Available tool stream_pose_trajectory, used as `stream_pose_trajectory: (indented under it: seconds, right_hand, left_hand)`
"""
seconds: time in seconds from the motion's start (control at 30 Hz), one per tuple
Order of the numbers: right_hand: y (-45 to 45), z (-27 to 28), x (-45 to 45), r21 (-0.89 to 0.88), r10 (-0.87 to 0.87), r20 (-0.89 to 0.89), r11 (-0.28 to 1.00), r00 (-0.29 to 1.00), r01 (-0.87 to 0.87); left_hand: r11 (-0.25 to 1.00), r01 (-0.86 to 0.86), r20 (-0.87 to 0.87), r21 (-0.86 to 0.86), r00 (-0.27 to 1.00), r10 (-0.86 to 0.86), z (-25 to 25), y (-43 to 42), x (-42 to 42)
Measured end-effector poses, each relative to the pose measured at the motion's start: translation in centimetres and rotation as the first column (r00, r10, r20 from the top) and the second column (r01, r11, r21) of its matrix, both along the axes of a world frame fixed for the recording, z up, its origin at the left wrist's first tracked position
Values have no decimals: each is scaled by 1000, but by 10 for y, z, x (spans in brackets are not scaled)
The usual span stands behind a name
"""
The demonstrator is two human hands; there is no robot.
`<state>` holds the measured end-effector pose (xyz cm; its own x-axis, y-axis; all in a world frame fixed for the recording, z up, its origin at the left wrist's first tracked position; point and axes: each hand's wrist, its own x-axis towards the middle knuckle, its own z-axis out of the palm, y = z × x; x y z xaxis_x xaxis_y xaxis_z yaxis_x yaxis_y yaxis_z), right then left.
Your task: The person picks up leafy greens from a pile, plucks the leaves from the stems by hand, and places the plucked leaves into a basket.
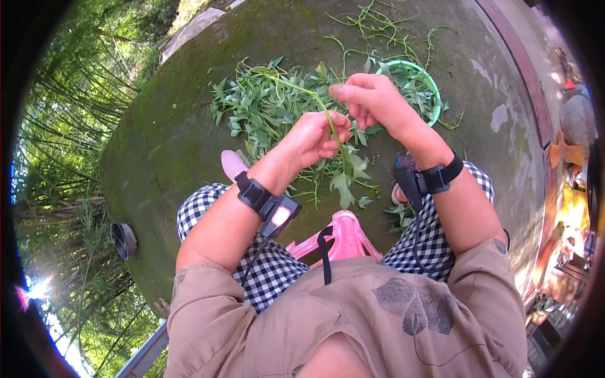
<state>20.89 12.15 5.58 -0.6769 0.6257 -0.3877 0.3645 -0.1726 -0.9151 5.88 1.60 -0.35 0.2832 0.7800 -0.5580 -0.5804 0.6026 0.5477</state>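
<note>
My left hand (320, 137) is closed around a long green vine stem (302, 90). The stem arches from the leaf pile up through my fingers, and leaves (342, 188) hang from its lower end. Just right of it, my right hand (377, 104) is raised with its fingers loosely bent and apart, and nothing shows between them. Beyond both hands a heap of leafy green vines (268, 107) lies on the ground. A light-green round basket (435, 94) with leaves in it sits partly behind my right hand.
Loose bare stems (378, 28) are scattered beyond the basket on the mossy ground (170, 138). A pink plastic stool (346, 233) is between my knees. A grey pot-like container (123, 240) lies at left, near greenery. Assorted items line the right edge.
</note>
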Motion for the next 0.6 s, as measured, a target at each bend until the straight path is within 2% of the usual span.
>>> stream_pose_trajectory:
  seconds: [0.1, 0.23, 0.33, 0.47, 0.6]
  right_hand:
    - [-13, -12, -4, 318, 19, 54, 947, 998, -35]
    - [-13, -25, -6, 422, 42, 149, 901, 988, -102]
    - [3, -33, -1, 458, -23, 107, 889, 994, -29]
    - [11, -31, 6, 195, -71, 91, 979, 993, 52]
    - [3, -40, 3, 233, -53, 88, 972, 995, 31]
  left_hand:
    - [998, -60, -164, -30, 985, 54, 2, -3, 7]
    - [999, -36, -241, -35, 970, 26, 2, -3, 13]
    - [997, -55, -298, 54, 952, 69, 2, -2, 12]
    - [990, -23, -386, 142, 919, 77, 6, -2, 10]
    - [988, -20, -395, 153, 915, 79, 3, -1, 9]
